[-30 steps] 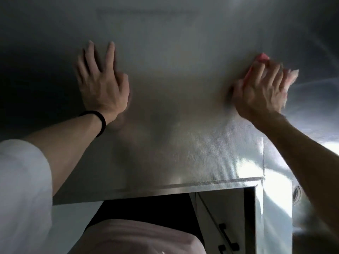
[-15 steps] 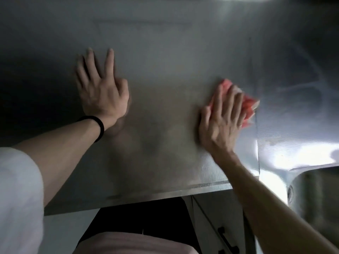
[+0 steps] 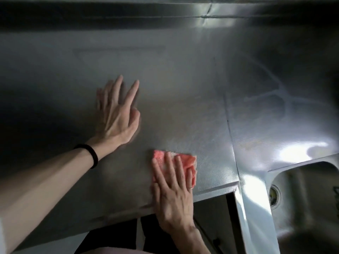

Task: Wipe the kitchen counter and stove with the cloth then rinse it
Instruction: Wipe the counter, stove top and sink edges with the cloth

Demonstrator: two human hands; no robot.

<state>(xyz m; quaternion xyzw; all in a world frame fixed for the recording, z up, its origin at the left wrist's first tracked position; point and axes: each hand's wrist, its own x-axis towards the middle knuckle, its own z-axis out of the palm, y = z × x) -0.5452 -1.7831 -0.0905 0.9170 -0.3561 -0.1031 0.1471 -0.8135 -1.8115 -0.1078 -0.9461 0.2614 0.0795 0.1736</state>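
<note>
Scene: A person leans over a steel counter (image 3: 183, 99) in dim light, seen from the head camera looking down.
Cloth: The pink-red cloth (image 3: 189, 162) lies flat on the counter close to its near edge, right of centre, folded into a rough square.
Right hand: The right hand (image 3: 174, 197) presses on the cloth with straight fingers laid side by side and nothing gripped. Its palm sits over the counter's near edge. A thin ring (image 3: 191, 188) shows on one finger.
Left hand: The left hand (image 3: 117, 114) is spread wide, palm down, farther back and to the left, well apart from the cloth. Motion blur hides whether it touches the steel.
Wrist: A black band (image 3: 93, 158) circles the left wrist.
Between cloth and sink: A dark seam (image 3: 228, 121) runs from far to near across the steel just right of the cloth. Beyond it lies a brighter, glaring strip.
Sink: A steel sink (image 3: 311, 189) is sunk into the near right corner, its drain (image 3: 274, 197) against the left wall of the bowl.
Back edge: A raised steel upstand (image 3: 128, 17) closes off the far side, dented near the right.
Below: A pale cabinet front (image 3: 211, 213) shows under the counter's edge, beside the right forearm.
</note>
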